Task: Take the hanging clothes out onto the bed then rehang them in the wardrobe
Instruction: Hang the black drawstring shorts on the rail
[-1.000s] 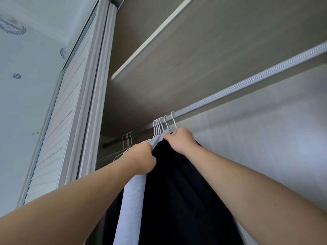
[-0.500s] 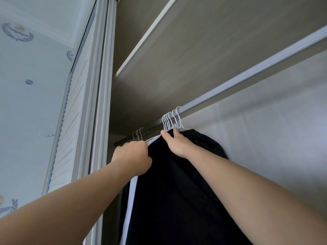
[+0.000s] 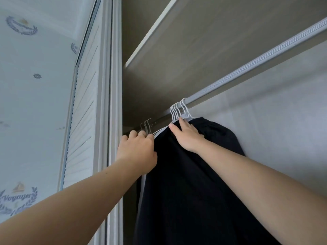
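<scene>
**Both hands up at the rail, black garment hanging below it**

The wardrobe (image 3: 283, 121) is open, and its grey rail (image 3: 247, 68) runs on a slant from the upper right down toward the middle. Above the rail is the wide underside of a shelf (image 3: 194, 50). To the left of the rail's lower end stands a white louvred door (image 3: 83, 121), and further left is a wall with blue nautical wallpaper (image 3: 35, 103).

A large black garment (image 3: 194, 191) hangs below the rail and falls to the bottom edge of the view. A thin pale strip (image 3: 143, 180) of another cloth shows along its left edge.

The right hand (image 3: 187, 137) lies on the top of the black garment, just under the rail. Its thumb and fingers are rather straight and rest on the cloth.

The left hand (image 3: 136, 151) is below the rail's lower left end, with its fingers curled. The hand itself hides what they close on, so I cannot tell.

A bunch of white hanger hooks (image 3: 177, 111) sits on the rail, just above the right hand. Three grey hooks (image 3: 146, 125) hang on the rail further left, touching the fingers of the left hand.
</scene>
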{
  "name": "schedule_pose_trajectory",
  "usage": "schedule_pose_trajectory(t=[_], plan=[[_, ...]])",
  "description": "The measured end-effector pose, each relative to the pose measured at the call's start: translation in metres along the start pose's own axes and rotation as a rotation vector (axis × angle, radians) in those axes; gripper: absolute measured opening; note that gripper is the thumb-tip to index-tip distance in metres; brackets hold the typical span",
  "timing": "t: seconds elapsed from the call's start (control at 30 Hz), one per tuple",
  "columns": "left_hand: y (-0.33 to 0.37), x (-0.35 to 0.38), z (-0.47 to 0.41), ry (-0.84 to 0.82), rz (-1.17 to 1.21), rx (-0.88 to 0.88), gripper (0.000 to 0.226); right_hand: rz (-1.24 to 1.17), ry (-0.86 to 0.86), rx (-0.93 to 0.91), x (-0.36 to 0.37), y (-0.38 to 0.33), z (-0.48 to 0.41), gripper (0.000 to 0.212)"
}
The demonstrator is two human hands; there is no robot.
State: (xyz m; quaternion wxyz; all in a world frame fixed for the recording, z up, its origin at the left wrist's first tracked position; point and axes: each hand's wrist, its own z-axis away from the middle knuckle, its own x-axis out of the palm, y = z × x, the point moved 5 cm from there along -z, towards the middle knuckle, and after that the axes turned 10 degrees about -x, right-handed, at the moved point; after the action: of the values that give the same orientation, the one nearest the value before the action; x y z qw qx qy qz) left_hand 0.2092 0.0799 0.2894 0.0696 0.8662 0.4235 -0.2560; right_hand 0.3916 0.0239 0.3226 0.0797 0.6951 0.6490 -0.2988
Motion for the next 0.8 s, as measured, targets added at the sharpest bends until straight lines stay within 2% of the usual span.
schedule_pose_trajectory(t=[0.1, 0.17, 0.43, 0.6, 0.8], plan=[[-0.020, -0.009, 0.030, 0.187, -0.008, 0.060, 0.047, 0.160, 0.048, -0.099, 0.005, -0.014, 0.025, 0.075], [-0.046, -0.012, 0.058, 0.203, -0.028, 0.055, 0.049, 0.235, 0.067, -0.184, 0.013, -0.034, 0.050, 0.075], [-0.169, -0.024, 0.222, 0.092, -0.002, -0.089, 0.070, 0.134, -0.032, -0.468, 0.085, -0.158, 0.204, 0.075], [-0.262, -0.051, 0.352, -0.038, -0.162, -0.215, 0.077, -0.017, -0.183, -0.590, 0.145, -0.257, 0.314, 0.075], [-0.362, -0.133, 0.530, -0.227, -0.317, -0.469, 0.081, -0.203, -0.442, -0.685, 0.205, -0.394, 0.464, 0.076]])
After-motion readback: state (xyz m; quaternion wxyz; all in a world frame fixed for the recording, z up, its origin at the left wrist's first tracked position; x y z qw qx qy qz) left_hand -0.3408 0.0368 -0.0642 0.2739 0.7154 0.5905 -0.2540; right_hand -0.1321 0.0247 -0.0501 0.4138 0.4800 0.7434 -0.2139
